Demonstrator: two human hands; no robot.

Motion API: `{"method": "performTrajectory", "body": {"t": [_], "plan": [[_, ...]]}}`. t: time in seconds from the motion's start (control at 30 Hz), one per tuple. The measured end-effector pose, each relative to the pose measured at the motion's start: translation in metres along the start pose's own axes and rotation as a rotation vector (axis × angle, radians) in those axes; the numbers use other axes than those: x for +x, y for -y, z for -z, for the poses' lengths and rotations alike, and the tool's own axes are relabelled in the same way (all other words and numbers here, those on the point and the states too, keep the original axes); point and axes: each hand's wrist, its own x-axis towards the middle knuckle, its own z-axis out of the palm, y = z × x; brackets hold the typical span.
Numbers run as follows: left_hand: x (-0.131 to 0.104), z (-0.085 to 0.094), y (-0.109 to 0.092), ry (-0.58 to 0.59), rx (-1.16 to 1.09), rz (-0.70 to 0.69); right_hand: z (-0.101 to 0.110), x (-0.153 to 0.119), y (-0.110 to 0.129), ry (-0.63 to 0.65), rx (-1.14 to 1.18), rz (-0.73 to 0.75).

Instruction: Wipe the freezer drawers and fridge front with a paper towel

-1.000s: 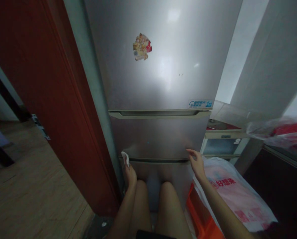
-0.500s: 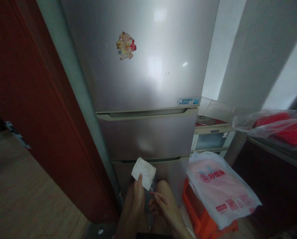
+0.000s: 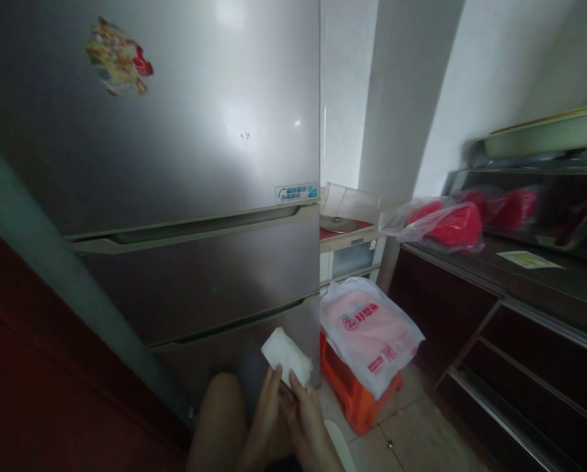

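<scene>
White cloth (image 3: 284,351) sits before the fridge (image 3: 200,147), grasped by fingers of both left hand (image 3: 268,405) and right hand (image 3: 307,412); half a second ago mainly the left held it, so support is now shared.

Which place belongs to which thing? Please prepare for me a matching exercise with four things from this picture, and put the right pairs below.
Things
1. White cloth or tissue
2. Colourful sticker
3. White bag with red print
4. Red items in clear plastic

Places
A. On the dark counter
B. Held in the left hand and the right hand
C. On top of the orange stand
D. On the upper fridge door

Right pairs: 1-B, 2-D, 3-C, 4-A
</scene>
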Motion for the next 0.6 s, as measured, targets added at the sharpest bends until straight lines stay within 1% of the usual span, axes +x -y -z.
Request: {"method": "performTrajectory", "body": {"t": [0.07,0.13,0.2,0.23,0.27,0.33,0.4,0.47,0.53,0.6], "plan": [[0.0,-0.009,-0.002,0.026,-0.018,-0.02,0.005,0.004,0.009,-0.039,-0.038,0.067],[0.003,-0.013,-0.007,0.103,0.012,-0.059,0.013,0.01,0.02,-0.049,-0.062,0.114],[0.008,-0.009,-0.011,0.206,0.087,-0.094,0.025,0.017,0.032,-0.077,-0.068,0.163],[0.012,-0.005,-0.013,0.239,0.134,-0.099,0.032,0.022,0.039,-0.106,-0.072,0.187],[0.016,0.001,-0.014,0.248,0.183,-0.085,0.041,0.027,0.046,-0.145,-0.087,0.204],[0.025,0.018,-0.013,0.219,0.264,-0.036,0.063,0.039,0.06,-0.226,-0.166,0.244],[0.034,0.038,-0.011,0.173,0.308,-0.003,0.086,0.053,0.076,-0.291,-0.35,0.303],[0.04,0.059,-0.009,0.155,0.331,0.015,0.108,0.068,0.094,-0.367,-0.605,0.383],[0.043,0.077,-0.011,0.147,0.35,0.031,0.127,0.084,0.114,-0.44,-0.746,0.43],[0.045,0.092,-0.014,0.127,0.371,0.042,0.143,0.102,0.134,-0.517,-0.866,0.457]]}}
